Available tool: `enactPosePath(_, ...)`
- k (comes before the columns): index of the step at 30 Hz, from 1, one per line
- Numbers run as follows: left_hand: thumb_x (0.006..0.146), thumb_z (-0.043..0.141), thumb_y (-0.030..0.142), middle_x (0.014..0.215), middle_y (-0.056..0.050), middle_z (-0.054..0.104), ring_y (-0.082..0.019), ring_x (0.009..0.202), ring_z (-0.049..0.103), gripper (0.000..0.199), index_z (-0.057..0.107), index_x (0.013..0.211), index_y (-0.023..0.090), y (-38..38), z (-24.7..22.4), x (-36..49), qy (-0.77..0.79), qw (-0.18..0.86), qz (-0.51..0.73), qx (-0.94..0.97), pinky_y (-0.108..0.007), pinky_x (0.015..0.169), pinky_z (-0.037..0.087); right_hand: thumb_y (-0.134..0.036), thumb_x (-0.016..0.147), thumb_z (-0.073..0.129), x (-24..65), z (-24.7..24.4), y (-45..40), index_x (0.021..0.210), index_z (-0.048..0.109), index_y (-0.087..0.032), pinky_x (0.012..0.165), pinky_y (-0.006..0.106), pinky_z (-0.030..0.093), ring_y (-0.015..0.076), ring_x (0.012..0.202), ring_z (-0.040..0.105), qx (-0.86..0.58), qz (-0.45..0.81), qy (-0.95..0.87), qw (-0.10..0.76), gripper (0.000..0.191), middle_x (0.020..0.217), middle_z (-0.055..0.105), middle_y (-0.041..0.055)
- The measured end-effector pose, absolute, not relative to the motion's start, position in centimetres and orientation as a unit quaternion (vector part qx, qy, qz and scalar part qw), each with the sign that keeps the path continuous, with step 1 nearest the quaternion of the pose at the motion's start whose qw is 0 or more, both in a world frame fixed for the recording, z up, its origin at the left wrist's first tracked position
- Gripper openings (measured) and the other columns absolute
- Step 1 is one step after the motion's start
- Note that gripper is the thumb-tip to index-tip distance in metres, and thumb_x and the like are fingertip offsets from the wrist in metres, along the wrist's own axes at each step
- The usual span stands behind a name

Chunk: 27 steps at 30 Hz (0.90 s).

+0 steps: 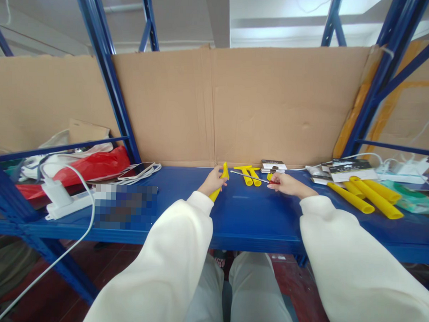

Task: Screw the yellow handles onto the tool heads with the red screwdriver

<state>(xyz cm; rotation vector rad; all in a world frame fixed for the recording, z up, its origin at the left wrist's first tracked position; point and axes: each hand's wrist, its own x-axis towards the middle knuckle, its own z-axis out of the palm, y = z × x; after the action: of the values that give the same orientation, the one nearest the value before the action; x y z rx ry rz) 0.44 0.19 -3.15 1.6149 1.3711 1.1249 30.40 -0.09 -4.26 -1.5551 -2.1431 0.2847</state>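
My left hand (214,180) is closed around a yellow T-shaped piece (215,194), held tilted above the blue shelf top (247,221). In my right hand (286,184) is the red handle of a screwdriver (251,177), whose thin metal shaft points left toward my left hand. The shaft tip is apart from the yellow piece I hold. Behind the shaft, two yellow T-shaped pieces (257,182) lie side by side on the shelf. A small yellow part (269,176) is just left of my right fingers, partly hidden.
Several yellow tubes (378,198) lie at the right beside black-and-white boxes (353,170). A white power strip (70,204) with a cable and a red bag (94,171) are at the left. Cardboard (272,106) stands along the back between blue posts.
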Motion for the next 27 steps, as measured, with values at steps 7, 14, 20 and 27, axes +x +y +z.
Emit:
enactPosePath(7,0.090,0.065,0.000,0.090,-0.001,0.071,-0.006,0.053,0.061,0.039,0.051,0.122,0.018,0.02,-3.29,0.65,0.495,0.410,0.444,0.624,-0.013,0.045,0.041,-0.048,0.083,0.067,30.44,-4.75,0.43,0.080,0.056,-0.024,0.065,0.030,0.046,0.0191,0.070,0.061,-0.522,0.031,-0.799,0.298,0.027,0.076,0.068,0.0026)
enactPosePath(14,0.090,0.070,0.008,0.097,-0.004,0.073,-0.006,0.053,0.062,0.044,0.049,0.126,0.018,0.37,-3.37,0.51,0.503,0.421,0.446,0.610,-0.015,0.047,0.042,-0.043,0.082,0.066,30.32,-4.61,0.26,0.077,0.053,-0.024,0.066,0.031,0.045,0.0198,0.070,0.060,-0.514,0.037,-0.802,0.302,0.023,0.078,0.067,0.0034)
enactPosePath(20,0.091,0.071,0.012,0.106,-0.008,0.073,-0.007,0.056,0.063,0.051,0.046,0.134,0.018,0.22,-3.31,0.63,0.516,0.409,0.437,0.612,-0.015,0.045,0.042,-0.048,0.080,0.069,30.42,-4.80,0.46,0.080,0.056,-0.024,0.068,0.032,0.046,0.0202,0.071,0.060,-0.509,0.043,-0.804,0.304,0.027,0.078,0.067,0.0031)
enactPosePath(27,0.092,0.069,0.011,0.106,-0.008,0.074,-0.007,0.057,0.063,0.048,0.047,0.134,0.018,-0.06,-3.14,0.81,0.527,0.396,0.421,0.623,-0.015,0.045,0.042,-0.055,0.079,0.071,30.39,-4.94,0.63,0.082,0.060,-0.023,0.068,0.031,0.046,0.0198,0.071,0.059,-0.518,0.037,-0.800,0.302,0.034,0.077,0.067,0.0032)
